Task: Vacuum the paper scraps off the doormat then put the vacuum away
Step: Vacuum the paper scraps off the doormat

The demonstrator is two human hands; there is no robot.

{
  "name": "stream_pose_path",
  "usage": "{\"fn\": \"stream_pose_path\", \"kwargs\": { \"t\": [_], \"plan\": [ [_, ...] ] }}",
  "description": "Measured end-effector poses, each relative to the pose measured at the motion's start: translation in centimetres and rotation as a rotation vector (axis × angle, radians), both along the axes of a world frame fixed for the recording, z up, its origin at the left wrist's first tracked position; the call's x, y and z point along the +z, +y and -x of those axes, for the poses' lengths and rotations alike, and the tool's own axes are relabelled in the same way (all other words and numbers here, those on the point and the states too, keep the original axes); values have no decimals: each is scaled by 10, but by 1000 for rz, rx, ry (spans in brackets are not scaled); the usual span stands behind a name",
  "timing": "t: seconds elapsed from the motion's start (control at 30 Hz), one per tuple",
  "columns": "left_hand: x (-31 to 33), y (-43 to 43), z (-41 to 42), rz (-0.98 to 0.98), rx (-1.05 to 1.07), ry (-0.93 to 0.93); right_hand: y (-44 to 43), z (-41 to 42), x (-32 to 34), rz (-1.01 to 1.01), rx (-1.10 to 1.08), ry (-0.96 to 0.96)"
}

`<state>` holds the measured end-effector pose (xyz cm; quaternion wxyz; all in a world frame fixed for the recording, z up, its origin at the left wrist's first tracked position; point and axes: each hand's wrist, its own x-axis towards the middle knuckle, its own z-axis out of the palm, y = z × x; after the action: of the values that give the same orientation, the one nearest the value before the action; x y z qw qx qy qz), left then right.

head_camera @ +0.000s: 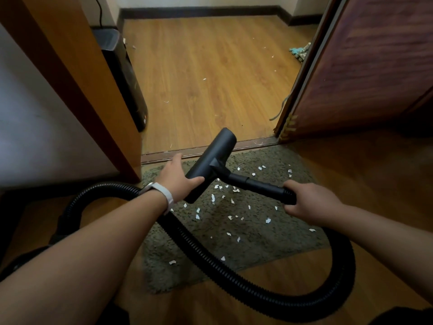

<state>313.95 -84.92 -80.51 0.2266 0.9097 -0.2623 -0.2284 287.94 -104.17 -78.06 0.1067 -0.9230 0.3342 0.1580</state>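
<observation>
A shaggy grey-green doormat (246,240) lies at the doorway, strewn with several white paper scraps (230,218). Above it I hold a black vacuum floor nozzle (215,156), raised off the mat and tilted. My left hand (177,179) grips the near end of the nozzle head, thumb across its side. My right hand (309,202) is curled round the black tube (260,185) joined to the nozzle. The ribbed black hose (253,289) loops from my right hand across the mat to the left, where the vacuum body sits dark and mostly hidden behind my left arm.
A wooden door frame (98,95) stands at left with a black appliance (126,73) behind it. An open brown door (365,66) is on the right. Beyond the threshold strip (164,154), wooden floor (210,66) carries a few stray scraps and a teal cloth (301,51).
</observation>
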Motion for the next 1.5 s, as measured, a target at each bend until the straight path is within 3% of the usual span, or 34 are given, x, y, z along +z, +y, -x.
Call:
{"fn": "stream_pose_path", "kwargs": {
  "t": [0.07, 0.2, 0.27, 0.37, 0.47, 0.5, 0.6, 0.67, 0.93, 1.13, 1.33, 1.5],
  "plan": [
    [-6, -3, -3, 64, 82, 210, 6, 1, 4, 26, 48, -14],
    [-16, -14, 1, 216, 126, 376, 14, 7, 10, -32, -13, -131],
    [-17, -25, 2, 214, 140, 405, 21, 7, 6, -284, -239, -236],
    [-15, -36, 4, 59, 135, 384, 31, 3, 3, -893, -669, -205],
    [-14, -39, 5, 94, 160, 486, 34, 4, -5, -1166, -724, -129],
    [-12, -39, 5, 135, 193, 539, 35, 4, -12, -1098, -665, -142],
    [-5, -46, 9, 350, 347, 748, 34, -2, -34, -413, -347, -182],
    [-6, -50, 8, 446, 396, 782, 28, -8, -37, -173, -261, -199],
    [-31, -25, 7, 358, 321, 749, 28, -12, -35, -337, -268, -156],
    [-16, -8, -8, 350, 349, 758, 37, -27, -21, -359, -244, -158],
    [34, 54, -41, 87, 7, 314, 40, -43, -7, -281, -218, -163],
    [60, 165, -59, 77, 3, 117, 56, -67, 10, -189, -153, -232]
  ]
}}
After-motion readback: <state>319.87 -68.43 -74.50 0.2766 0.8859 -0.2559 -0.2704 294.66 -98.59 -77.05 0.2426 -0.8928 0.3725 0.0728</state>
